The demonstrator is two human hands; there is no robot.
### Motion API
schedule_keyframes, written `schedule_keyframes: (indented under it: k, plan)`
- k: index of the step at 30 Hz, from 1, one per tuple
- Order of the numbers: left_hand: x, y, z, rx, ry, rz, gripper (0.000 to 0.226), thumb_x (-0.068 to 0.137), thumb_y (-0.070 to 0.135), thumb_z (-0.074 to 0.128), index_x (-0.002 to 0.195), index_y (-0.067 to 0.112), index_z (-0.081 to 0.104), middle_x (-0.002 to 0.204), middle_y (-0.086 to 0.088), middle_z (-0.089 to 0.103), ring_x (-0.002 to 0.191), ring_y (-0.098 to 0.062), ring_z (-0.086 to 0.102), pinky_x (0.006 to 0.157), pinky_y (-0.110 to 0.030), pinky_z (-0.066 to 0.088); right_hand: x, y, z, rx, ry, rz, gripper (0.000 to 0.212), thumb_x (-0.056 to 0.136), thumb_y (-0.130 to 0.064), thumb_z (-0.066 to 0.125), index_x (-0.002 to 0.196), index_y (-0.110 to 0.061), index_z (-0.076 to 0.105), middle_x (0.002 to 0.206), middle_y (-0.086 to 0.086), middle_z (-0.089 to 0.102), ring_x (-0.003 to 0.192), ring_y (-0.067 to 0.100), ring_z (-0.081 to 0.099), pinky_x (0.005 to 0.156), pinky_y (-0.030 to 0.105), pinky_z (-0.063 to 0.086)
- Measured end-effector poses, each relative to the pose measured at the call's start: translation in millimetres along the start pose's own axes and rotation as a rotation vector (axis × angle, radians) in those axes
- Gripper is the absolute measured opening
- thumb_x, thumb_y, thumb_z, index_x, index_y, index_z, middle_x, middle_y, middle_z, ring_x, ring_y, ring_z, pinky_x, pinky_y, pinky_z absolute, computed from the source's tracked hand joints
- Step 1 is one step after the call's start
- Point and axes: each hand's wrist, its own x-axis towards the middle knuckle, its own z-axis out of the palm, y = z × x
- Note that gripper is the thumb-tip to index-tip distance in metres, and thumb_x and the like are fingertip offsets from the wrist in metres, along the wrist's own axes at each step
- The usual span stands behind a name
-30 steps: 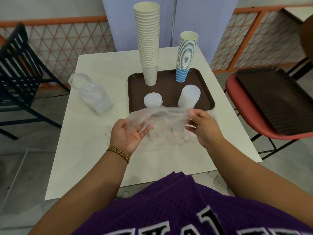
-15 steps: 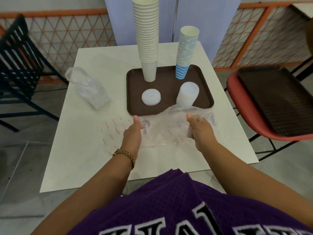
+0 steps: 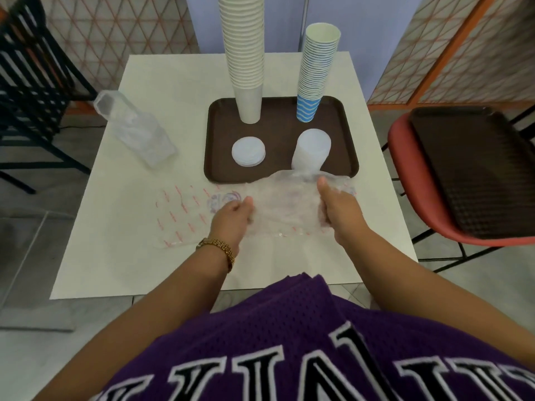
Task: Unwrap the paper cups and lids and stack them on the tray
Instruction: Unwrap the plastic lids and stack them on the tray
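A brown tray (image 3: pixel 278 172) lies on the white table (image 3: pixel 115 256). On it stand a tall stack of white cups (image 3: pixel 246 62), a shorter stack of blue-banded cups (image 3: pixel 314 73), a low pile of white lids (image 3: pixel 248 151) and a taller stack of lids (image 3: pixel 311 151). In front of the tray lies an empty clear plastic wrapper (image 3: pixel 283 206) with red print. My left hand (image 3: pixel 230 218) and my right hand (image 3: pixel 338 209) each grip one side of it, pressing it down against the table.
A second empty clear wrapper (image 3: pixel 136 130) lies at the table's left side. A red chair (image 3: pixel 419 198) at the right carries another dark tray (image 3: pixel 474 169). A black chair (image 3: pixel 26 82) stands at the far left. An orange lattice fence runs behind.
Both hands have lowered the wrapper from mid-air down onto the table in front of the tray and now press it flat there.
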Motion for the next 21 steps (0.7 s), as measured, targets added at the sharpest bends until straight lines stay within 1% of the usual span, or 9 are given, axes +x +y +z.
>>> schedule_keyframes:
  k: [3, 5, 7, 11, 13, 14, 17, 19, 21]
  plan:
    - [9.2, 5.0, -15.9, 0.317, 0.148, 0.201, 0.049, 0.100, 0.047, 0.039, 0.074, 0.012, 0.060, 0.081, -0.009, 0.064, 0.083, -0.027, 0.061, 0.077, -0.038, 0.048, 10.3, 3.1, -14.3, -0.190, 0.100, 0.104, 0.058, 0.090, -0.064, 0.051, 0.111, -0.011, 0.061, 0.064, 0.009, 0.055, 0.052, 0.014, 0.052, 0.054, 0.024, 0.046]
    - [17.5, 6.8, -24.9, 0.543, 0.149, 0.236, 0.053, 0.101, 0.050, 0.035, 0.066, 0.017, 0.057, 0.071, -0.002, 0.061, 0.078, -0.024, 0.059, 0.073, -0.032, 0.043, 13.0, 3.5, -19.1, -0.207, 0.044, 0.081, 0.055, 0.091, -0.058, 0.054, 0.085, -0.004, 0.061, 0.064, 0.009, 0.052, 0.048, 0.013, 0.048, 0.049, 0.022, 0.043]
    - [25.6, 6.5, -29.7, 0.769, 0.132, 0.263, 0.057, 0.101, 0.052, 0.031, 0.065, 0.016, 0.056, 0.070, -0.002, 0.059, 0.079, -0.025, 0.058, 0.075, -0.033, 0.043, 15.8, -0.5, -20.4, -0.381, 0.017, 0.066, 0.054, 0.094, -0.059, 0.048, 0.075, -0.008, 0.052, 0.064, 0.009, 0.051, 0.051, 0.016, 0.050, 0.054, 0.024, 0.042]
    - [36.6, 4.8, -38.2, 1.123, 0.068, 0.189, 0.068, 0.100, 0.057, 0.022, 0.105, 0.006, 0.068, 0.108, -0.015, 0.067, 0.101, -0.031, 0.059, 0.090, -0.040, 0.046, 26.3, -13.2, -24.3, -0.632, 0.050, -0.029, 0.065, 0.096, -0.064, 0.038, 0.068, -0.006, 0.049, 0.065, 0.009, 0.050, 0.063, 0.021, 0.052, 0.063, 0.029, 0.040]
    - [40.1, 8.7, -40.6, 1.130, 0.035, 0.137, 0.073, 0.099, 0.060, 0.022, 0.110, 0.004, 0.068, 0.113, -0.017, 0.065, 0.108, -0.033, 0.058, 0.096, -0.041, 0.044, 31.5, -15.9, -28.8, -0.624, 0.072, -0.097, 0.065, 0.096, -0.063, 0.040, 0.065, -0.006, 0.048, 0.063, 0.007, 0.050, 0.060, 0.018, 0.049, 0.056, 0.028, 0.037]
    - [41.0, 12.8, -40.1, 1.071, 0.029, 0.112, 0.073, 0.099, 0.061, 0.022, 0.100, 0.005, 0.069, 0.105, -0.016, 0.066, 0.105, -0.032, 0.058, 0.096, -0.040, 0.043, 33.2, -17.2, -29.1, -0.613, 0.083, -0.125, 0.064, 0.096, -0.062, 0.042, 0.063, -0.008, 0.047, 0.061, 0.005, 0.049, 0.057, 0.016, 0.047, 0.054, 0.027, 0.035]
    - [45.8, 18.9, -32.3, 0.643, 0.010, -0.037, 0.068, 0.099, 0.060, 0.023, 0.077, 0.011, 0.065, 0.080, -0.008, 0.063, 0.090, -0.027, 0.059, 0.091, -0.039, 0.044, 41.1, -18.0, -21.6, -0.636, 0.115, -0.152, 0.062, 0.097, -0.060, 0.041, 0.058, -0.012, 0.043, 0.058, 0.003, 0.046, 0.054, 0.015, 0.046, 0.054, 0.028, 0.036]
    - [47.2, 16.6, -20.9, 0.477, 0.144, -0.014, 0.064, 0.100, 0.057, 0.024, 0.090, 0.009, 0.064, 0.092, -0.010, 0.063, 0.093, -0.027, 0.059, 0.086, -0.039, 0.045, 47.8, -11.3, -16.6, -0.658, 0.104, -0.088, 0.061, 0.099, -0.061, 0.034, 0.068, -0.012, 0.055, 0.069, 0.005, 0.057, 0.064, 0.019, 0.056, 0.062, 0.031, 0.046]
    - [41.7, 10.0, -6.7, 0.435, 0.411, 0.168, 0.049, 0.098, 0.054, 0.035, 0.105, 0.012, 0.060, 0.111, -0.012, 0.060, 0.105, -0.028, 0.057, 0.087, -0.038, 0.045, 50.5, -1.7, -15.7, -0.719, 0.128, -0.026, 0.059, 0.100, -0.059, 0.027, 0.100, -0.011, 0.062, 0.097, 0.008, 0.066, 0.088, 0.027, 0.064, 0.082, 0.039, 0.052]
